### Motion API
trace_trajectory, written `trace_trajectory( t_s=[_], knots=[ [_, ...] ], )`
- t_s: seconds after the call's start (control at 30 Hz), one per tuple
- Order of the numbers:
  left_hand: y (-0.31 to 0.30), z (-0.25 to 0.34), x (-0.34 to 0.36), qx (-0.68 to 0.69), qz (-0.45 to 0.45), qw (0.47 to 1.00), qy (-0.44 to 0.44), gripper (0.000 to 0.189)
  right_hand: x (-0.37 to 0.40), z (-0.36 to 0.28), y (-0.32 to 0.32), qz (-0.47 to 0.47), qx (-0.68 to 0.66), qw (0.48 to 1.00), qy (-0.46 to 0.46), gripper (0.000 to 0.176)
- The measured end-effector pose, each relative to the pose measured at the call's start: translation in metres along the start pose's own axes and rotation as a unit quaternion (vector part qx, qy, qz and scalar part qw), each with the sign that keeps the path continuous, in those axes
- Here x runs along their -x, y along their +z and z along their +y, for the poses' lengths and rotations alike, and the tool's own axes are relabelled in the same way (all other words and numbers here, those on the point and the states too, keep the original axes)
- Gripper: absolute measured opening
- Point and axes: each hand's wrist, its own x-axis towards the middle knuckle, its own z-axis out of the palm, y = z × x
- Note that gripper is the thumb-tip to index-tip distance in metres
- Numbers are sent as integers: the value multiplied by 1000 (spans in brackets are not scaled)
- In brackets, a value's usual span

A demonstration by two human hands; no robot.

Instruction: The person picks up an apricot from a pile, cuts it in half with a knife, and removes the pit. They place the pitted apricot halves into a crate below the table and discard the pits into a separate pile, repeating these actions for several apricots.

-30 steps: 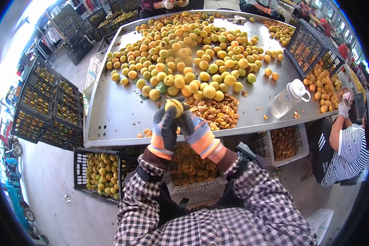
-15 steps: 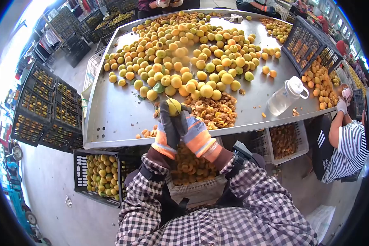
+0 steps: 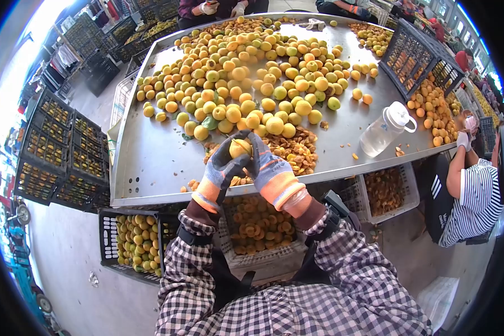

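The left hand (image 3: 221,168) and the right hand (image 3: 271,171), both in grey gloves with orange cuffs, meet in front of the chest, just over the near edge of the table (image 3: 145,168). Between them sits one yellow apricot (image 3: 239,148), raised clear of the table. Each grip is pressed onto it. The left fingers (image 3: 233,158) curl up around its left and lower side, and the right fingers (image 3: 257,151) close on its right side and top. The fruit lies right at the fingertips of both hands and neither is nearer than the other. It looks almost round, so its long axis and the run of its seam cannot be made out here.

Just beyond the hands, a low heap of brown pits (image 3: 294,148) lies on the table. Farther back is the big spread of whole fruit (image 3: 246,73). A clear water bottle (image 3: 383,129) lies on its side well to the right.

Under the table edge, directly below the hands, a white crate (image 3: 260,259) holds halved fruit. A black crate (image 3: 107,246) of whole fruit stands on the floor to the left. At the right, another person in a striped shirt (image 3: 476,201) works at the same table.
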Motion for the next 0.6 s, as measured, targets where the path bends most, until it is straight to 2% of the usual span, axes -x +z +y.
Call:
trace_trajectory(
  t_s=[0.03, 0.1, 0.13, 0.17, 0.23, 0.27, 0.33, 0.37, 0.43, 0.47, 0.53, 0.57, 0.6],
  knots=[
    [1, 2, -1, -4, -18, 1000, 10, 52, 1, 2, 0, 1, 0, 1000, 2, 64],
    [8, -2, -4, 5, -14, 999, 36, 52, 1, -7, -8, -62, -29, 998, -2, 70],
    [13, -5, -4, 6, 38, 998, 48, 50, 1, 4, 11, -30, -35, 997, -55, 63],
    [17, -3, -3, 6, 91, 994, 59, 49, -2, 7, 13, -31, -35, 997, -55, 63],
    [20, 5, 3, -4, 100, 994, 52, 46, -9, 12, 16, -111, -25, 992, -63, 53],
    [22, 7, 4, -16, 93, 992, 78, 46, -9, 10, 17, -109, -26, 992, -62, 53],
    [20, 6, 4, -51, 85, 988, 120, 49, -10, 5, 19, 17, -161, 981, -104, 46],
    [20, 5, 5, -52, 85, 988, 120, 49, -8, -1, 13, 16, -162, 981, -105, 46],
    [20, 3, 6, -79, 91, 978, 168, 47, -5, -16, -6, 19, -350, 934, -69, 49],
    [19, 5, 8, -79, 91, 978, 168, 47, -7, -12, -2, 19, -350, 934, -69, 49],
    [16, 9, 14, -24, 71, 990, 115, 49, -14, 0, 8, 18, -551, 834, 8, 53],
    [15, 8, 14, -24, 72, 990, 115, 49, -15, 0, -9, -27, -583, 807, 90, 51],
    [15, 7, 14, 3, 39, 993, 108, 53, -18, 9, -5, -5, -546, 835, 75, 49]
  ],
)
